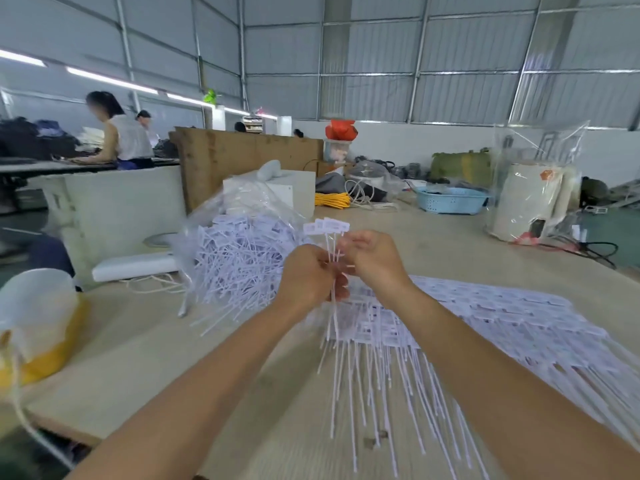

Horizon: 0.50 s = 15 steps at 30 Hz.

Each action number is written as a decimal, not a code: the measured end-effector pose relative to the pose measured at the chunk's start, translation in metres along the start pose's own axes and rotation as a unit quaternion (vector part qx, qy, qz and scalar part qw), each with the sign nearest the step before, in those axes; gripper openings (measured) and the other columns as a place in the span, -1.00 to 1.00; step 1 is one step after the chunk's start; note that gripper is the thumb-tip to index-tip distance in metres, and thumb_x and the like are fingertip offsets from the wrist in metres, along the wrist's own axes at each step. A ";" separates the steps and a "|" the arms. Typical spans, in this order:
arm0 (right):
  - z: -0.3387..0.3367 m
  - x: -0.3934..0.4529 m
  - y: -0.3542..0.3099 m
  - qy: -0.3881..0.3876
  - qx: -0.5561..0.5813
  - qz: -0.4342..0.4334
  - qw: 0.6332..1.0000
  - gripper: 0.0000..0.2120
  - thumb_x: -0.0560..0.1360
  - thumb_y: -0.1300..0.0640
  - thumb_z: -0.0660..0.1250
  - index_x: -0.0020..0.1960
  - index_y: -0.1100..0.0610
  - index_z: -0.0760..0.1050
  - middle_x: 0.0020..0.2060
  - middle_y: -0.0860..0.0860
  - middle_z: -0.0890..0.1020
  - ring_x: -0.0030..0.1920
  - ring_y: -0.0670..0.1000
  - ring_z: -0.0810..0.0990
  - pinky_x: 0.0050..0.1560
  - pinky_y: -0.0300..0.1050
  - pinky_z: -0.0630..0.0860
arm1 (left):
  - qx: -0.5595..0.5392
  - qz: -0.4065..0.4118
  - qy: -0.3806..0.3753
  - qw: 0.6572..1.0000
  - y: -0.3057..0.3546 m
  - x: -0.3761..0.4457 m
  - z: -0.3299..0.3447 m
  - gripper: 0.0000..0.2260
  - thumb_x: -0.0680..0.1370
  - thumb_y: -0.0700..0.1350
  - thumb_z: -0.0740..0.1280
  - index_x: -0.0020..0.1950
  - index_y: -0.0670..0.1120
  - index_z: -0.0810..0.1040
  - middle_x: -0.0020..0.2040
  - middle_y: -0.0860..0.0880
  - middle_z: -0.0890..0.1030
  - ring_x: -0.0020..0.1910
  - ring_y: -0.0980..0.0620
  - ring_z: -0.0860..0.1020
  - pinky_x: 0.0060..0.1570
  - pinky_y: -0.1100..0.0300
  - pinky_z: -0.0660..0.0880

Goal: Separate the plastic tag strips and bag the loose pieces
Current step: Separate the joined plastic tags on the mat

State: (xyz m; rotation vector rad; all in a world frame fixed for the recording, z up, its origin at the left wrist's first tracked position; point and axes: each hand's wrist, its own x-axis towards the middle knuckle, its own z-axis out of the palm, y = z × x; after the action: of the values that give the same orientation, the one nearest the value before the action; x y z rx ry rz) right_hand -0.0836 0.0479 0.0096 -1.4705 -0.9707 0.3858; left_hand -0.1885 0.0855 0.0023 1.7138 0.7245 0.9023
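Both hands, left hand (306,275) and right hand (372,259), pinch a few white plastic tag strips (329,244), clear plastic bag (239,251) already heaped, joined white strip sheets (502,313) waiting.

Both hands, left hand (306,276) and right hand (372,258), pinching upright tag strips (329,237) above table (145,344).

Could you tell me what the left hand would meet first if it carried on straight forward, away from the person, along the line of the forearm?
Most likely the clear bag of loose tags just beyond the left hand, though depth is uncertain.
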 end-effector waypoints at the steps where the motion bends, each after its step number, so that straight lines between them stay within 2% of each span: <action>1: 0.009 0.006 0.004 0.014 -0.047 -0.017 0.999 -0.74 0.54 0.14 0.31 0.19 0.23 0.46 -0.02 0.10 0.56 -0.05 0.08 0.58 0.04 0.00 0.54 | 0.000 -0.009 0.029 1.000 -0.006 0.004 -0.011 -0.89 0.55 -0.35 0.29 -0.15 -0.20 0.47 -0.41 -0.14 0.56 -0.55 -0.04 0.54 -0.28 -0.07 0.60; 3: 0.020 0.013 0.011 0.025 -0.193 -0.074 0.978 -0.69 0.54 0.10 0.31 0.26 0.12 0.44 0.16 0.10 0.46 0.18 0.10 0.46 0.20 -0.05 0.40 | 0.037 -0.019 0.086 0.995 -0.019 0.013 -0.035 -0.85 0.54 -0.37 0.28 0.00 -0.16 0.39 -0.37 -0.14 0.55 -0.54 -0.05 0.53 -0.29 -0.08 0.61; 5: 0.026 0.017 0.020 -0.010 -0.346 -0.102 0.933 -0.80 0.53 0.03 0.30 0.14 -0.02 0.55 0.33 0.14 0.32 0.33 0.15 0.28 0.27 -0.03 0.26 | 0.095 -0.023 0.114 0.989 -0.032 0.023 -0.057 -0.79 0.53 -0.37 0.27 0.11 -0.17 0.38 -0.30 -0.17 0.57 -0.48 -0.10 0.56 -0.35 0.00 0.59; 7: 0.031 0.021 0.027 -0.054 -0.457 -0.050 0.886 -0.79 0.53 -0.10 0.25 0.07 -0.09 0.59 0.37 0.12 0.21 0.36 0.19 0.17 0.27 0.08 0.23 | 0.143 -0.039 0.125 0.981 -0.042 0.032 -0.074 -0.77 0.51 -0.42 0.24 0.12 -0.22 0.43 -0.15 -0.25 0.59 -0.27 -0.20 0.61 -0.27 -0.06 0.59; 10: 0.037 0.029 0.033 -0.087 -0.558 0.043 0.824 -0.66 0.54 -0.12 0.19 0.22 0.01 0.50 0.26 0.10 0.32 0.29 0.19 0.23 0.20 0.11 0.30 | 0.223 -0.062 0.101 0.968 -0.050 0.043 -0.086 -0.82 0.46 -0.45 0.22 -0.06 -0.23 0.51 -0.03 -0.28 0.60 -0.11 -0.24 0.62 -0.08 -0.17 0.59; 12: 0.037 0.034 0.034 -0.082 -0.548 0.079 0.828 -0.69 0.55 0.03 0.21 0.25 0.10 0.42 0.24 0.11 0.39 0.29 0.18 0.30 0.20 0.08 0.35 | 0.299 -0.050 0.064 0.951 -0.053 0.048 -0.085 -0.81 0.46 -0.43 0.24 0.00 -0.27 0.55 0.02 -0.26 0.61 -0.04 -0.22 0.61 -0.04 -0.11 0.59; 15: 0.032 0.040 0.034 -0.026 -0.457 0.046 0.888 -0.63 0.50 0.27 0.28 0.29 0.27 0.34 0.26 0.19 0.37 0.23 0.21 0.44 0.16 0.01 0.44 | 0.416 0.025 0.036 0.908 -0.054 0.056 -0.073 -0.78 0.52 -0.34 0.23 0.12 -0.25 0.57 0.10 -0.19 0.59 0.09 -0.15 0.56 0.06 0.07 0.52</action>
State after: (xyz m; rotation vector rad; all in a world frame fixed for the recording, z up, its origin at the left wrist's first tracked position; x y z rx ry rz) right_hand -0.0729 0.1026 -0.0153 -2.3713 -1.1992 0.0034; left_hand -0.2223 0.1842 -0.0224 2.4556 1.2373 0.7305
